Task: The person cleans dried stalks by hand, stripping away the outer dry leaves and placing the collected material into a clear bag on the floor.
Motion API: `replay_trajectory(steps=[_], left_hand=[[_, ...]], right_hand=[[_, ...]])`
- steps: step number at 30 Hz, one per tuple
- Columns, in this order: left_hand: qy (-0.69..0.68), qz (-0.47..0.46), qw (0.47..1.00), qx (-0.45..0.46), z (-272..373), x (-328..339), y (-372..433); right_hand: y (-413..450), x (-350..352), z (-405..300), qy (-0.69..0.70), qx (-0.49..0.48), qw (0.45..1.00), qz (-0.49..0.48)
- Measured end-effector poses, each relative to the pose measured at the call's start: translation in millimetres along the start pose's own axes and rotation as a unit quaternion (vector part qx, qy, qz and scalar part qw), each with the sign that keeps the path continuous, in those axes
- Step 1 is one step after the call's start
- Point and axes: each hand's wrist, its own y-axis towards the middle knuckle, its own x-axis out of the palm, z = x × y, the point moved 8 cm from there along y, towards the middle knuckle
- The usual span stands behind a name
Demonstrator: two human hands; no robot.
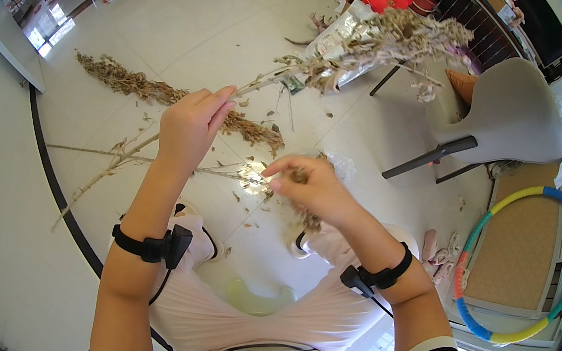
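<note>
My left hand [192, 122] is closed around the stem of a long dried plant stalk [258, 85]. Its bushy, leafy end [386, 42] reaches up to the right, while bare twigs trail to the lower left. Curled around a clump of dried leaves [300, 175], my right hand [319, 189] hovers above the floor, and part of that clump is hidden by the fingers. Thin twigs end near its fingertips; whether they touch, I cannot tell. Beyond my left hand a bundle of brown dried plants [130, 80] lies on the floor, partly covered by that hand.
Leaf crumbs [236, 197] are scattered over the tiled floor [199, 29]. A grey chair [518, 114] stands at right, with a multicoloured hoop [473, 224] below it. A silvery plastic bag [332, 40] lies behind the stalk's leafy end. Something pale green and curved [258, 301] shows between my legs.
</note>
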Motion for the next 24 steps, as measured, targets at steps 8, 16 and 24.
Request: replay_trajectory(steps=[8,16,24], left_hand=[[0.056,-0.009,0.98,0.191,39.4,8.7,-8.3],[0.064,-0.042,0.964,0.256,62.5,24.0,-15.8],[0.034,-0.033,0.974,0.22,45.2,16.9,-11.7]], right_hand=[[-34.1,-40.2,-109.5,-0.366,-0.33,0.83,0.261],[28.3,-23.9,-71.2,-0.571,-0.224,0.777,0.139],[21.9,-56.2,-74.2,-0.573,-0.205,0.781,0.139]])
